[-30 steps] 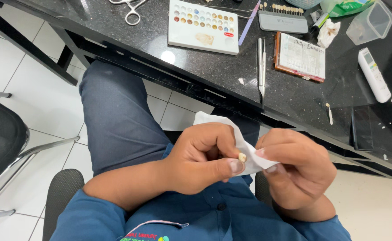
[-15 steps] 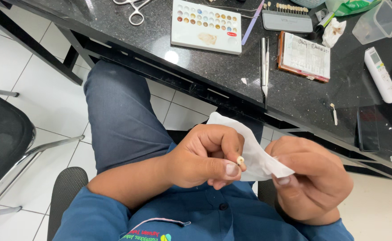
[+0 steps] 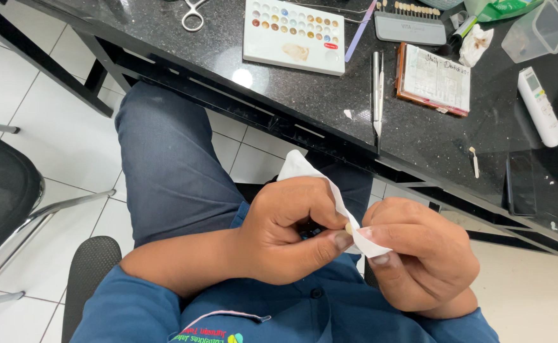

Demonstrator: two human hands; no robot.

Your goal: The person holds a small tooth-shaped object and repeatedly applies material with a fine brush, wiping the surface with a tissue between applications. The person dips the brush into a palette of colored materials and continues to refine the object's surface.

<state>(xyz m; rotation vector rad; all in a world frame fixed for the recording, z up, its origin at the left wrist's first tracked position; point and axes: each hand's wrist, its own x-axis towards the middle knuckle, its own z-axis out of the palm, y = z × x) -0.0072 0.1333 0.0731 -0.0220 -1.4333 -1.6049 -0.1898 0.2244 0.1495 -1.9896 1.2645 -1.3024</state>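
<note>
**Small pale piece wiped in tissue between both hands**

A tiny pale, tooth-coloured piece (image 3: 349, 227) sits pinched at the tips of the left hand (image 3: 292, 232), just above the lap and well below the table edge. It is too small to tell its exact shape. A thin white tissue (image 3: 304, 170) wraps around behind it, rising over the left knuckles and folding down to the right hand (image 3: 419, 254), whose thumb and forefinger are closed on the tissue's lower corner. Both hands are thus clenched: the left on the piece, with the tissue against it, the right on the tissue alone.

To do this well, the left pinch should, in my judgement, stay firm but light, since so small a piece could slip and drop to the white tiled floor (image 3: 44, 108). The right fingers would best draw the tissue taut across the piece rather than bunching it, keeping the work over the lap of the blue trousers (image 3: 171, 171).

On the black speckled stone table (image 3: 330, 108) ahead lie a white rectangular palette with rows of coloured wells (image 3: 293, 35), a grey holder of shade tabs (image 3: 408, 25), slim metal instruments (image 3: 377, 82), a written notebook with an orange edge (image 3: 434, 79), steel scissors (image 3: 193, 14), a white remote control (image 3: 539, 105), a crumpled stained tissue (image 3: 479, 44) and a clear plastic container (image 3: 536, 28). A black chair (image 3: 2, 190) stands at the left.
</note>
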